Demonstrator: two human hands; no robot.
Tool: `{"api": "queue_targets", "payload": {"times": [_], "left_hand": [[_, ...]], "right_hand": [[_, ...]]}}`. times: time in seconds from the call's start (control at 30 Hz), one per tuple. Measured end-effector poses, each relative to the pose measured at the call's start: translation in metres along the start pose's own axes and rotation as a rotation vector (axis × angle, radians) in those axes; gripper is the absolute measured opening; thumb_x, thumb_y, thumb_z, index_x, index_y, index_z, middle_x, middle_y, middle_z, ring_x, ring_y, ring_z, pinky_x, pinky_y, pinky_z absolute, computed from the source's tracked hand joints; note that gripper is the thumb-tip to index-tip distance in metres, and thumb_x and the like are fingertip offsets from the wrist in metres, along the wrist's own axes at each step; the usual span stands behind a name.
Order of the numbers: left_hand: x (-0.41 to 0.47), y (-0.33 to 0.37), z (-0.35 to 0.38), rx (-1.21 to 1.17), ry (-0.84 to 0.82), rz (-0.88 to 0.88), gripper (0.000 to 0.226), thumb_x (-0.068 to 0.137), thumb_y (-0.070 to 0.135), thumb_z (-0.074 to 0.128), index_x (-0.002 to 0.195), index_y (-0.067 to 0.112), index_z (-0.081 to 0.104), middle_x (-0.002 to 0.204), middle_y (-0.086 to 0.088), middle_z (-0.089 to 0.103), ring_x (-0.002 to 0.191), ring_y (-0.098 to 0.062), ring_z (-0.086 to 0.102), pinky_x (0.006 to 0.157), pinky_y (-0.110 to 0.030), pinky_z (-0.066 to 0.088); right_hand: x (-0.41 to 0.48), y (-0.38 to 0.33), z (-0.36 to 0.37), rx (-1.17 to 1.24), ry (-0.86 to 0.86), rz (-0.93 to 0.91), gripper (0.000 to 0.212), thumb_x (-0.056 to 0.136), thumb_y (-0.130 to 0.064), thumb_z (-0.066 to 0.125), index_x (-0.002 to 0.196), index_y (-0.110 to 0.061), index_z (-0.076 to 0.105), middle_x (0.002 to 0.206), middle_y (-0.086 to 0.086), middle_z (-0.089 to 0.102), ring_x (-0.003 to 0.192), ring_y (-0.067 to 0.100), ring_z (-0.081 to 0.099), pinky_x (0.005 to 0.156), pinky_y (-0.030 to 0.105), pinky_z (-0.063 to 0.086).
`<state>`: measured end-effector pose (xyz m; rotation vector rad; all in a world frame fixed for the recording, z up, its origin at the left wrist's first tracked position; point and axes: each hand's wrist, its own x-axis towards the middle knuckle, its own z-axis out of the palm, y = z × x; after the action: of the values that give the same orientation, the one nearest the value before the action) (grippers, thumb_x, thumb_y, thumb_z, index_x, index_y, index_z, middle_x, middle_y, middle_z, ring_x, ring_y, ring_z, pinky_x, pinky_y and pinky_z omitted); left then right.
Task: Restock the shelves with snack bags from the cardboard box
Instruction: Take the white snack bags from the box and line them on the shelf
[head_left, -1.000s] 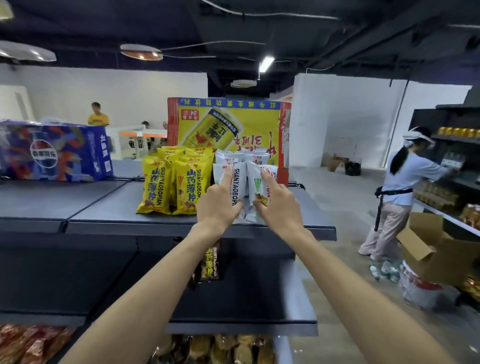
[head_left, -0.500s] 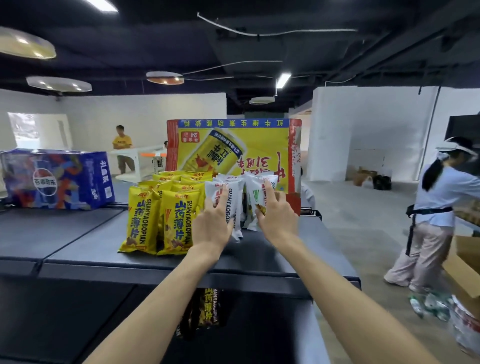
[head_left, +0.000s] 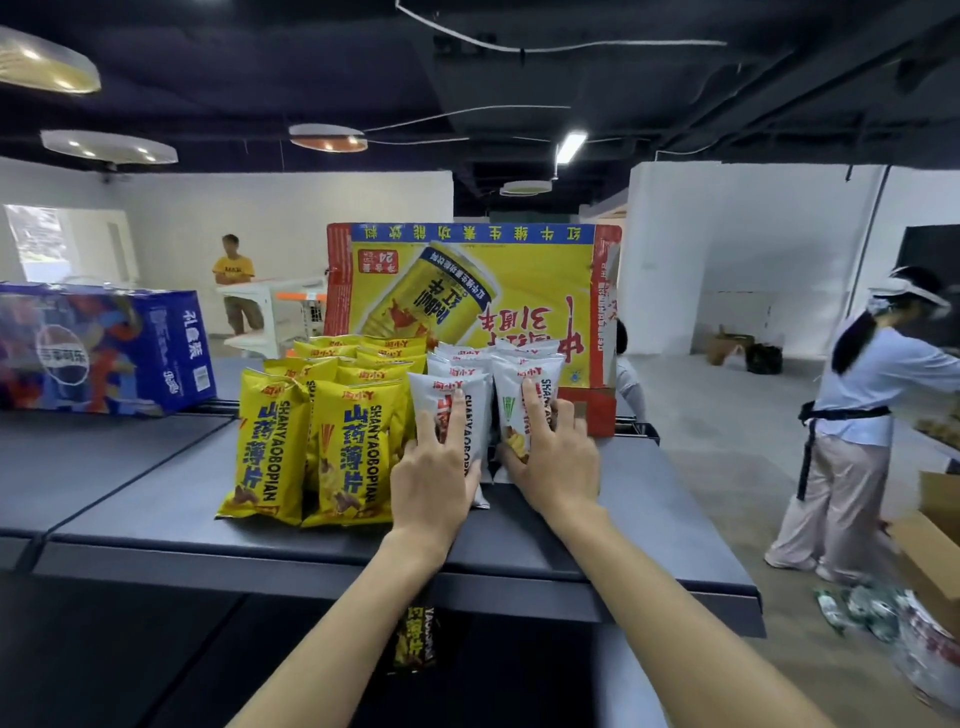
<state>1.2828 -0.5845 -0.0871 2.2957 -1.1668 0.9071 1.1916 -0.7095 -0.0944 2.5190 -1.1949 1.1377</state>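
Left grip (head_left: 436, 467) and right grip (head_left: 558, 462), unclenched, press flat on two upright white bags (head_left: 447, 387).
Left grip's bag stands just beside the yellow bags (head_left: 353, 447).

Your left hand (head_left: 434, 480) and right hand (head_left: 558, 467) hide the near white snack bags' (head_left: 449, 384) lower fronts; the cardboard box (head_left: 935, 551) runs off-frame right.

Glossy plastic-film yellow snack bags (head_left: 270, 441), white snack bags (head_left: 457, 410) of like sheen, matt dark smooth shelf (head_left: 156, 499), perhaps painted metal, printed cardboard carton (head_left: 519, 291) behind, slightly creased
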Motion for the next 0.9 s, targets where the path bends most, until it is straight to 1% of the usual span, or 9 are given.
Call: {"api": "queue_targets", "payload": {"times": [0.07, 0.13, 0.2, 0.3, 0.4, 0.5, 0.6, 0.77, 0.9], "left_hand": [[0.004, 0.002, -0.004, -0.014, -0.069, -0.011, 0.087, 0.087, 0.049, 0.061, 0.155, 0.026, 0.013, 0.13, -0.013, 0.039, 0.092, -0.025, 0.064, 0.07, -0.03, 0.054], [0.008, 0.001, -0.01, -0.064, -0.144, -0.023, 0.093, 0.085, 0.049, 0.063, 0.155, 0.026, 0.005, 0.133, -0.013, 0.032, 0.1, -0.028, 0.061, 0.079, -0.032, 0.053], [0.01, -0.001, -0.016, -0.123, -0.216, -0.022, 0.1, 0.08, 0.048, 0.067, 0.154, 0.026, 0.004, 0.132, -0.013, 0.03, 0.102, -0.032, 0.059, 0.082, -0.035, 0.052], [0.011, -0.008, -0.018, -0.171, -0.281, 0.012, 0.106, 0.075, 0.041, 0.071, 0.154, 0.027, 0.003, 0.13, -0.013, 0.03, 0.098, -0.035, 0.059, 0.081, -0.037, 0.051], [0.009, -0.015, -0.015, -0.204, -0.251, 0.06, 0.104, 0.077, 0.037, 0.072, 0.154, 0.027, 0.002, 0.129, -0.013, 0.031, 0.091, -0.034, 0.061, 0.075, -0.037, 0.052], [0.002, -0.017, -0.008, -0.21, -0.172, 0.093, 0.099, 0.08, 0.035, 0.073, 0.153, 0.028, 0.006, 0.133, -0.014, 0.032, 0.093, -0.03, 0.06, 0.075, -0.036, 0.053], [-0.007, -0.017, 0.002, -0.2, -0.066, 0.118, 0.093, 0.081, 0.036, 0.074, 0.153, 0.025, 0.016, 0.132, -0.012, 0.038, 0.097, -0.027, 0.06, 0.074, -0.033, 0.055], [-0.015, -0.016, 0.001, -0.101, 0.043, 0.158, 0.081, 0.081, 0.041, 0.073, 0.148, 0.018, 0.033, 0.122, -0.002, 0.056, 0.095, -0.022, 0.061, 0.065, -0.031, 0.055], [-0.003, -0.02, -0.012, -0.025, -0.042, 0.19, 0.088, 0.084, 0.046, 0.068, 0.152, 0.018, 0.021, 0.131, 0.001, 0.054, 0.107, -0.021, 0.056, 0.082, -0.031, 0.051]], "right_hand": [[-0.001, -0.001, -0.002, 0.066, -0.055, 0.021, 0.085, 0.088, -0.058, 0.055, 0.156, -0.037, 0.007, 0.137, 0.009, 0.039, 0.103, 0.033, 0.058, 0.069, 0.042, 0.053], [-0.003, -0.003, -0.003, 0.14, -0.061, 0.025, 0.088, 0.087, -0.056, 0.056, 0.155, -0.039, 0.003, 0.137, 0.008, 0.037, 0.104, 0.034, 0.059, 0.072, 0.043, 0.054], [-0.005, -0.002, -0.004, 0.215, -0.08, 0.022, 0.095, 0.082, -0.052, 0.06, 0.155, -0.041, 0.001, 0.137, 0.008, 0.036, 0.106, 0.036, 0.058, 0.078, 0.043, 0.054], [-0.007, 0.002, -0.005, 0.322, -0.122, 0.019, 0.101, 0.077, -0.046, 0.064, 0.153, -0.046, -0.002, 0.142, 0.008, 0.032, 0.114, 0.035, 0.055, 0.088, 0.042, 0.053], [-0.008, 0.001, -0.004, 0.367, -0.116, 0.012, 0.103, 0.077, -0.043, 0.067, 0.154, -0.045, -0.003, 0.144, 0.01, 0.032, 0.12, 0.035, 0.052, 0.092, 0.042, 0.051], [-0.008, 0.0, -0.002, 0.336, -0.127, -0.007, 0.106, 0.078, -0.041, 0.071, 0.155, -0.039, -0.002, 0.147, 0.014, 0.029, 0.123, 0.038, 0.049, 0.094, 0.043, 0.05], [-0.009, 0.001, -0.002, 0.311, -0.115, -0.01, 0.104, 0.08, -0.039, 0.072, 0.156, -0.037, 0.001, 0.149, 0.016, 0.028, 0.124, 0.039, 0.049, 0.092, 0.043, 0.049], [-0.008, -0.002, -0.005, 0.296, -0.133, 0.013, 0.108, 0.078, -0.042, 0.073, 0.155, -0.042, -0.002, 0.148, 0.015, 0.032, 0.118, 0.041, 0.053, 0.092, 0.043, 0.049], [-0.007, -0.003, -0.008, 0.324, -0.152, 0.028, 0.11, 0.076, -0.042, 0.075, 0.152, -0.048, -0.003, 0.147, 0.012, 0.033, 0.118, 0.038, 0.054, 0.094, 0.043, 0.05]]}}
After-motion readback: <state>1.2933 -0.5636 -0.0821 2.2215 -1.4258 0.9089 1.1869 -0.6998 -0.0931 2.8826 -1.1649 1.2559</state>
